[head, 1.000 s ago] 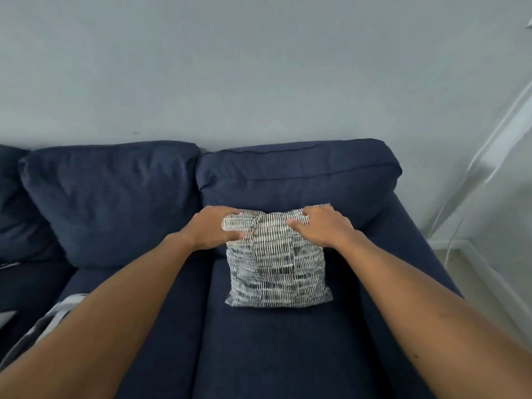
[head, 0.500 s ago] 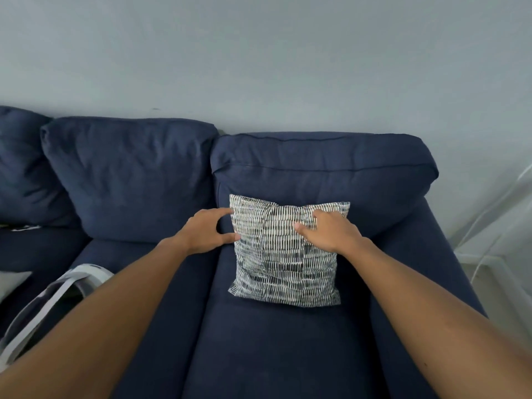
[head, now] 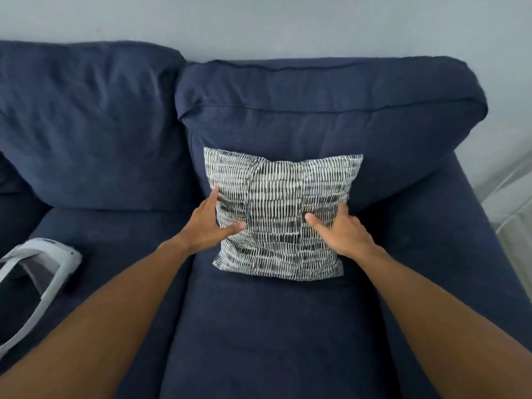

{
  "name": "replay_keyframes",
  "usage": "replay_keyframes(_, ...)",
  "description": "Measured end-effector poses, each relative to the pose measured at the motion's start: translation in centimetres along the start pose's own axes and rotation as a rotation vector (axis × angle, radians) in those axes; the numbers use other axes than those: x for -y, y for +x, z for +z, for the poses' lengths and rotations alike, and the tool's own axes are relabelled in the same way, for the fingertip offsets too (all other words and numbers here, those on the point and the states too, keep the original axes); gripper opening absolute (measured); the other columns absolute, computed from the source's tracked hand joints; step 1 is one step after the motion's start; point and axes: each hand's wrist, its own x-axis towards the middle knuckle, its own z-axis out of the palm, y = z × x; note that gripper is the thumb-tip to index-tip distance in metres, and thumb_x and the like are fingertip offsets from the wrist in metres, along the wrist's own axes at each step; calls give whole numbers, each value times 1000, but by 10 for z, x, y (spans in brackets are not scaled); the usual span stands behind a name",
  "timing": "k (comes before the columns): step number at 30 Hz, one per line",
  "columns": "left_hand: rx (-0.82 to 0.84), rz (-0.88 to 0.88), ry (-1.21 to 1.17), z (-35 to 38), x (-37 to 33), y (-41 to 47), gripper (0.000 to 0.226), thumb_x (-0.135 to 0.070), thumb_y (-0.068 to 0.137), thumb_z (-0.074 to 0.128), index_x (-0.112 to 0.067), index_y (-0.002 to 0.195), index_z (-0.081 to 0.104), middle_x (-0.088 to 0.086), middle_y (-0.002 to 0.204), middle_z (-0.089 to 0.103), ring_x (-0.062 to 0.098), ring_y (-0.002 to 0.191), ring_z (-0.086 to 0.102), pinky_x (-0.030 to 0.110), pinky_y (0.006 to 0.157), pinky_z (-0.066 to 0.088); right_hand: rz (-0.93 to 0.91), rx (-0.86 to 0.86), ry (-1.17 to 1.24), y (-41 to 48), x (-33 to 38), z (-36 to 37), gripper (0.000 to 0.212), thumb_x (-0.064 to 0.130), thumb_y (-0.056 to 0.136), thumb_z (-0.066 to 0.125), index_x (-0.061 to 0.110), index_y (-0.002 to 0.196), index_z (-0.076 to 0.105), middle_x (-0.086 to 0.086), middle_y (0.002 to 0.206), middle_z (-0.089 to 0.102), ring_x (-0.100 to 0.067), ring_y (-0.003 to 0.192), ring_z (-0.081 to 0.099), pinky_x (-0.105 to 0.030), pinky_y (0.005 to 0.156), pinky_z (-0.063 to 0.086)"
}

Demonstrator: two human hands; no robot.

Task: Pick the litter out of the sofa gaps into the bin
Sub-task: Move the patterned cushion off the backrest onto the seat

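A black-and-white patterned throw pillow (head: 282,208) leans upright against the right back cushion (head: 316,116) of a navy sofa. My left hand (head: 210,223) grips the pillow's left edge, thumb on the front. My right hand (head: 339,228) holds its lower right side the same way. No litter shows in the gap between the seat cushions (head: 184,283). A white-rimmed bin or bag (head: 54,266) lies on the left seat at the frame's left edge.
The left back cushion (head: 86,125) stands beside the right one, a narrow gap between them. The sofa's right arm (head: 472,226) slopes down toward a pale floor and white trim at the far right. A grey wall is behind.
My hands slid from the pillow's top corners down to its lower sides. The pillow now stands flatter against the back cushion, and the view has tilted down and closer.
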Motion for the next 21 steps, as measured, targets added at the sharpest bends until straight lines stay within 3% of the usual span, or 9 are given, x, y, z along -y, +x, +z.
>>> replay_keyframes(3,-17,-33,-114,16,16,17,129,-79,63,74,-34,158,-3,-9,167,16,16,153,18,50,123,23,34,6,62,18,-11,17,123,93,72,30,10,156,-3,-18,156,34,-38,139,38,-54,108,38)
replay_keyframes(7,-27,-56,-244,34,28,31,112,-68,71,76,-39,154,8,-17,150,43,12,136,45,42,116,34,73,-5,139,37,-21,36,120,91,74,31,13,156,-8,-19,158,28,-39,142,33,-54,111,33)
replay_keyframes(13,-9,-121,-360,56,48,52,116,-79,67,70,-43,155,3,-17,159,31,16,144,35,47,120,29,71,-19,281,61,-32,62,123,97,67,30,24,155,-14,-15,161,24,-39,143,31,-54,116,28)
replay_keyframes(16,-44,-107,-401,66,51,53,105,-70,75,68,-36,155,9,-16,154,36,15,140,38,38,115,32,42,-59,363,67,-33,70,123,99,65,34,28,155,-10,-10,162,24,-37,144,31,-55,117,26)
replay_keyframes(21,-84,-118,-402,62,50,51,101,-79,70,67,-38,151,24,-15,148,47,12,131,47,41,113,37,20,-93,421,62,-33,69,111,89,75,39,26,156,-5,-12,162,23,-36,145,29,-50,117,25)
